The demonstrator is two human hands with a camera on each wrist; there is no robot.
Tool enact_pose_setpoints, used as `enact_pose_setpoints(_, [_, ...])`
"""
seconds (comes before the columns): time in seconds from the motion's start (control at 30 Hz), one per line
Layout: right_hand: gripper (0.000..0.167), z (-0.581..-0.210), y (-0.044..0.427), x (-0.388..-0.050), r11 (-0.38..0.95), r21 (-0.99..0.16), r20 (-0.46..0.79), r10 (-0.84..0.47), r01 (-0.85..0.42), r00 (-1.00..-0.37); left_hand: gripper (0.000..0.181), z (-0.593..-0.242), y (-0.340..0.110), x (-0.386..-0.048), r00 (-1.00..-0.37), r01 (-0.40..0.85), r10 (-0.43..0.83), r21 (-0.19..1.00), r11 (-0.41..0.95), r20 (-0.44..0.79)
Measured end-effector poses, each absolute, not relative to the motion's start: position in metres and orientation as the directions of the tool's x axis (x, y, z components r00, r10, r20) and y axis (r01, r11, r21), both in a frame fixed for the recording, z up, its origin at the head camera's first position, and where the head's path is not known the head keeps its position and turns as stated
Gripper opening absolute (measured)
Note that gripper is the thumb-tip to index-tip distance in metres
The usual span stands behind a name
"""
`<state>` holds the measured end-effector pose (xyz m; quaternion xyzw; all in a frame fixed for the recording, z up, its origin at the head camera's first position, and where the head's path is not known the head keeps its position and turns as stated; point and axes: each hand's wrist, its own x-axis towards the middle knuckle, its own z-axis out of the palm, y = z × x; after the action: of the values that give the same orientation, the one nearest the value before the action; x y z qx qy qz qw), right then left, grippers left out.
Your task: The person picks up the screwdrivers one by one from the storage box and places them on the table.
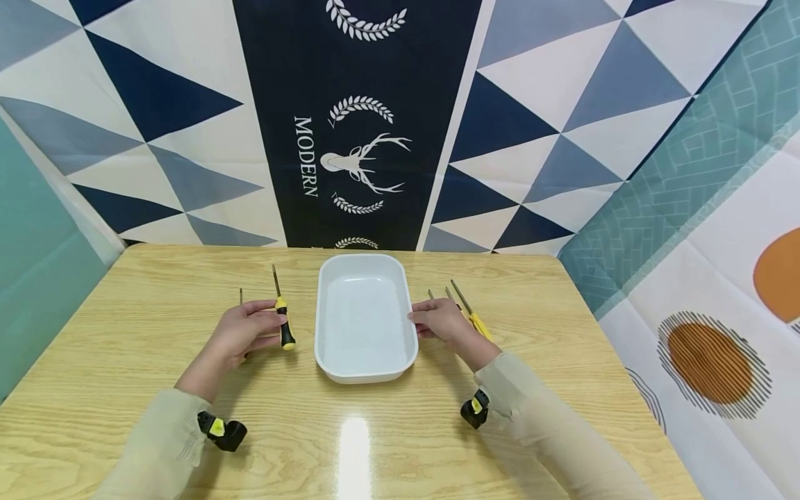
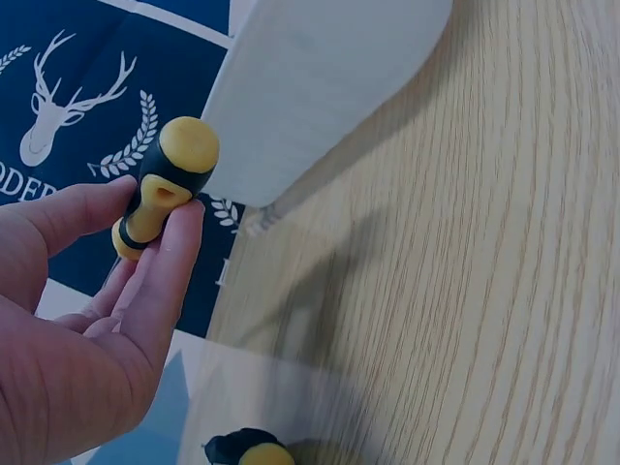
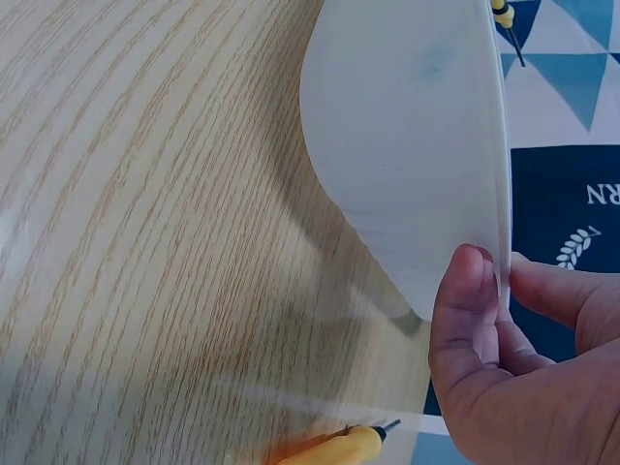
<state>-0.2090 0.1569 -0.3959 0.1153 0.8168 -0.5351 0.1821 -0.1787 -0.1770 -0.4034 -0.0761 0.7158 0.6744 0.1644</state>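
Note:
A black and yellow screwdriver (image 1: 285, 325) is pinched by its handle between the thumb and fingers of my left hand (image 1: 248, 326), its shaft pointing away. In the left wrist view the yellow butt of that screwdriver (image 2: 189, 145) faces the camera. My right hand (image 1: 440, 321) grips the right rim of a white rectangular tray (image 1: 365, 371). From the right wrist, thumb and fingers show on either side of the rim, and the outer wall of the tray (image 3: 407, 145) fills the middle. The tray has nothing in it.
Another screwdriver (image 1: 241, 296) lies left, partly hidden by the left hand. Several tools lie by the right hand, including a yellow-handled screwdriver (image 1: 480, 325). Behind the wooden table (image 1: 300, 430) hangs a patterned cloth (image 1: 519, 139).

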Motion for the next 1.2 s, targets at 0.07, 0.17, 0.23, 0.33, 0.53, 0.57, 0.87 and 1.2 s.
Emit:
enact_pose_setpoints(0.07, [0.029, -0.396, 0.157, -0.209, 0.402, -0.831, -0.421, -0.007, 0.383, -0.907, 0.064, -0.404, -0.179, -0.179, -0.936, -0.323, 0.111, 0.941, 0.103, -0.334])
enact_pose_setpoints(0.17, [0.029, -0.395, 0.158, -0.208, 0.401, -0.831, -0.424, -0.005, 0.386, -0.906, 0.064, -0.404, -0.182, -0.179, -0.937, -0.315, 0.119, 0.941, 0.121, -0.329])
enact_pose_setpoints(0.23, [0.029, -0.394, 0.158, -0.208, 0.4, -0.83, -0.426, -0.005, 0.389, -0.905, 0.064, -0.404, -0.183, -0.179, -0.937, -0.313, 0.124, 0.941, 0.127, -0.328])
enact_pose_setpoints(0.33, [0.029, -0.393, 0.158, -0.207, 0.399, -0.829, -0.43, -0.008, 0.391, -0.903, 0.064, -0.404, -0.184, -0.179, -0.936, -0.312, 0.125, 0.94, 0.14, -0.329])
enact_pose_setpoints(0.53, [0.03, -0.392, 0.158, -0.206, 0.396, -0.831, -0.43, -0.01, 0.391, -0.903, 0.063, -0.404, -0.183, -0.181, -0.935, -0.317, 0.098, 0.927, 0.201, -0.341])
enact_pose_setpoints(0.57, [0.03, -0.393, 0.158, -0.206, 0.396, -0.831, -0.43, -0.01, 0.391, -0.903, 0.063, -0.405, -0.183, -0.182, -0.934, -0.319, 0.094, 0.925, 0.207, -0.344])
enact_pose_setpoints(0.87, [0.029, -0.393, 0.158, -0.206, 0.396, -0.833, -0.426, -0.017, 0.386, -0.904, 0.062, -0.412, -0.187, -0.185, -0.926, -0.343, 0.083, 0.913, 0.22, -0.368])
enact_pose_setpoints(1.2, [0.028, -0.394, 0.157, -0.207, 0.393, -0.83, -0.435, -0.009, 0.397, -0.9, 0.063, -0.414, -0.19, -0.184, -0.927, -0.335, 0.091, 0.913, 0.234, -0.363])
